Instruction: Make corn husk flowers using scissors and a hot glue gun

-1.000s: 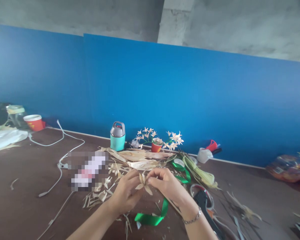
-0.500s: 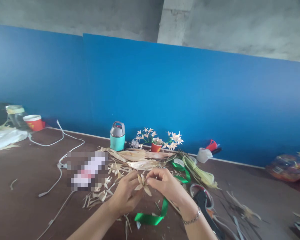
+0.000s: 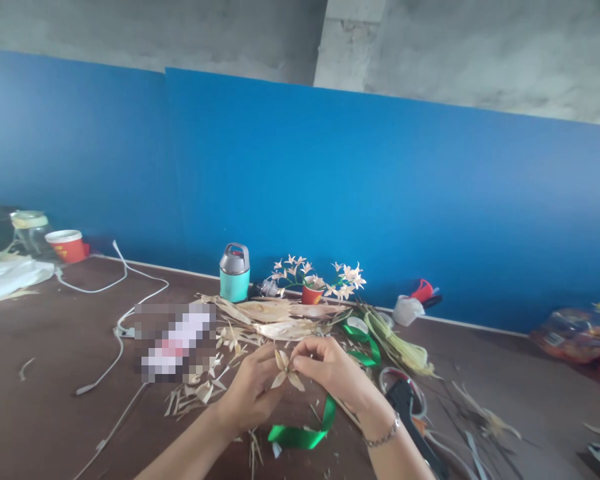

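Both of my hands meet over the brown table (image 3: 60,347) and pinch a small pale husk flower (image 3: 286,371) between them. My left hand (image 3: 250,387) is closed on the flower from the left, fingers curled round its base. My right hand (image 3: 330,370), with a bracelet at the wrist, pinches the petals from the right. A green ribbon (image 3: 305,433) lies curled just below my hands. Cut husk pieces (image 3: 200,390) lie scattered to the left of my left hand.
Dried corn husks (image 3: 275,317) lie piled beyond my hands. At the blue wall stand a teal jar (image 3: 235,272) and a red cup of husk flowers (image 3: 313,283). A black glue gun (image 3: 405,400) lies to the right, a white cable (image 3: 120,320) to the left.
My hands have hardly moved; the fingers have shifted slightly on the flower, and its petals sit a little lower.
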Tool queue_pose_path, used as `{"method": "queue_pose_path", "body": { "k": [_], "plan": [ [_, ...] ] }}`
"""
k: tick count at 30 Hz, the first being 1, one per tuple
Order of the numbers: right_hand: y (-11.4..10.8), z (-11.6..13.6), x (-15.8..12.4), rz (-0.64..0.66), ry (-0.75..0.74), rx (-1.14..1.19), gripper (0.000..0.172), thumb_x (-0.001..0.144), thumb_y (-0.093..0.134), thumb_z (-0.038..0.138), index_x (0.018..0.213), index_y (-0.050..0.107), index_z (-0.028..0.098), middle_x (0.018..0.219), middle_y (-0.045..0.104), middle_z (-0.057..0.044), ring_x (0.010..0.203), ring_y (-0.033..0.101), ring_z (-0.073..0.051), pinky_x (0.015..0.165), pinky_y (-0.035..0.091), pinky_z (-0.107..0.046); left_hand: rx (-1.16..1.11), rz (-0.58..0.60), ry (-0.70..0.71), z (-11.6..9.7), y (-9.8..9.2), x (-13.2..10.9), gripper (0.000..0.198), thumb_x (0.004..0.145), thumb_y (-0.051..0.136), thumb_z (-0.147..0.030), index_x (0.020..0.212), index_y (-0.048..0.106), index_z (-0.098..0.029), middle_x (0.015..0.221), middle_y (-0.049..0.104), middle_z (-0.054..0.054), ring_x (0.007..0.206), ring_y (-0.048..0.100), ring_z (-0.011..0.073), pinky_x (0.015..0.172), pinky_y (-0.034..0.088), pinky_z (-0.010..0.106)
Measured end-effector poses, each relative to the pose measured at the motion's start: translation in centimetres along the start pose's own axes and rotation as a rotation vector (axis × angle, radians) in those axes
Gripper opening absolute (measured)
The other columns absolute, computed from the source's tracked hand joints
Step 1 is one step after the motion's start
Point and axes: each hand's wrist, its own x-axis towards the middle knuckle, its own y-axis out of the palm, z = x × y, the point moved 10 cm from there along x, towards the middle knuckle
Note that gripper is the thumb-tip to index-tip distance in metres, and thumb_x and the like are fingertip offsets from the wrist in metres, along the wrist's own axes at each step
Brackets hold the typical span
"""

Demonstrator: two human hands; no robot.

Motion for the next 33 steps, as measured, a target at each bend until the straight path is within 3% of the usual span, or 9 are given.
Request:
{"method": "queue_pose_path", "body": {
  "k": [9,13,18,33],
  "plan": [
    [-0.1,0.9,-0.2,0.009,-0.082,0.037,0.014,0.074,0.057,0.025,0.082,0.066,0.017,0.074,0.064,0.0,0.063,0.051,-0.011,0.061,0.04,-0.022,-0.072,0.048,-0.022,-0.2,0.4,0.1,0.019,0.083,0.046,-0.015,0.082,0.065,-0.018,0.09,0.06,0.008,0.086,0.054,0.0194,0.076,0.043,0.03],
    [-0.2,0.9,-0.2,-0.017,-0.092,-0.064,0.008,0.07,0.059,0.022,0.067,0.064,0.017,0.066,0.061,0.002,0.057,0.045,-0.009,0.056,0.037,-0.021,-0.051,0.06,-0.003,-0.2,0.6,0.0,0.019,0.082,0.047,-0.015,0.083,0.065,-0.019,0.088,0.06,0.008,0.087,0.054,0.0203,0.077,0.045,0.031],
    [-0.7,0.8,-0.2,-0.078,-0.074,-0.153,0.011,0.069,0.058,0.022,0.06,0.061,0.016,0.058,0.056,0.003,0.052,0.04,-0.008,0.05,0.033,-0.019,-0.062,0.059,-0.018,0.0,0.6,0.0,0.02,0.081,0.047,-0.014,0.084,0.066,-0.02,0.086,0.059,0.008,0.084,0.055,0.0196,0.074,0.046,0.03],
    [-1.0,0.5,-0.2,-0.128,0.001,-0.124,0.013,0.065,0.059,0.024,0.055,0.058,0.016,0.053,0.053,0.004,0.05,0.04,-0.008,0.048,0.03,-0.02,-0.036,0.042,-0.011,-0.1,0.5,0.1,0.024,0.085,0.043,-0.021,0.078,0.066,-0.018,0.079,0.057,0.008,0.076,0.055,0.0173,0.069,0.046,0.028]
  ]
}}
